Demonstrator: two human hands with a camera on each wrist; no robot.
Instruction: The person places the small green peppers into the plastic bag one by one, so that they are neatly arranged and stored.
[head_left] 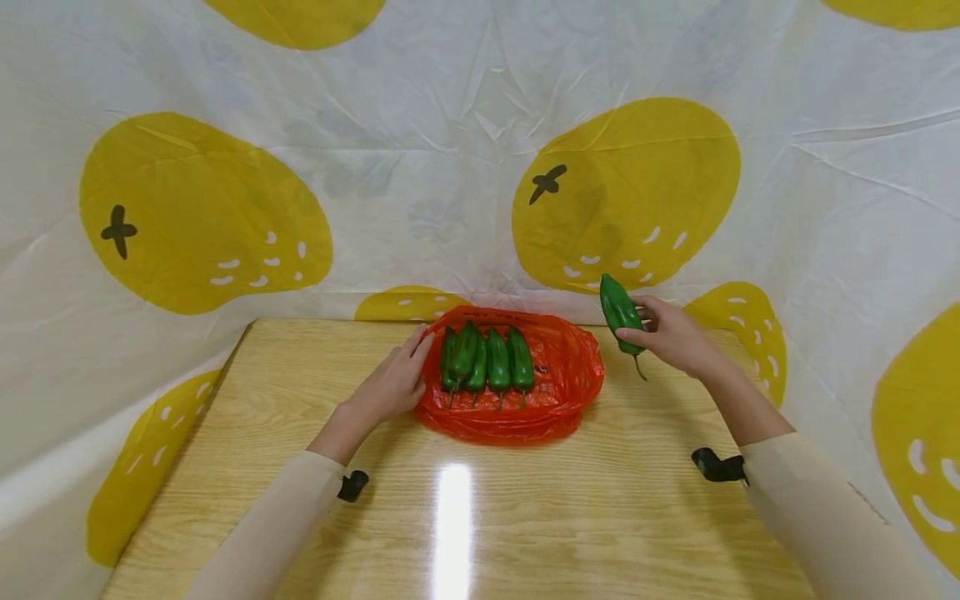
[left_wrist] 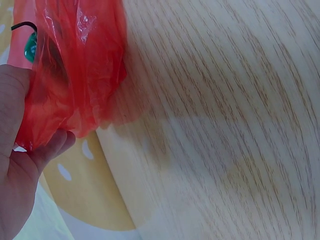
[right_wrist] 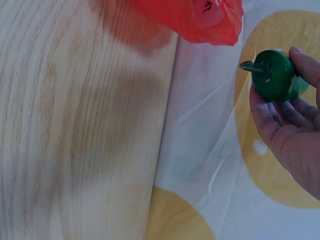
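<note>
A red plastic bag (head_left: 558, 400) lies spread open on the wooden table, its rim crumpled all round. Several green peppers (head_left: 498, 362) rest inside, side by side toward its left half, stems pointing at the person. At the bag's left rim, my left hand (head_left: 392, 375) pinches the thin plastic between thumb and fingers; the left wrist view shows the red film (left_wrist: 75, 65) in that grip. Off the bag's right side, my right hand (head_left: 671, 333) holds another green pepper (head_left: 619, 312) in the air, stem down. Its stem end (right_wrist: 267, 75) faces the right wrist camera.
The wooden table (head_left: 585, 517) reaches back to a hanging white sheet (head_left: 420, 192) printed with yellow fruit, which also encloses both sides. Dark wrist devices (head_left: 718, 465) sit at both sleeves. A bright light reflection lies on the table's front part.
</note>
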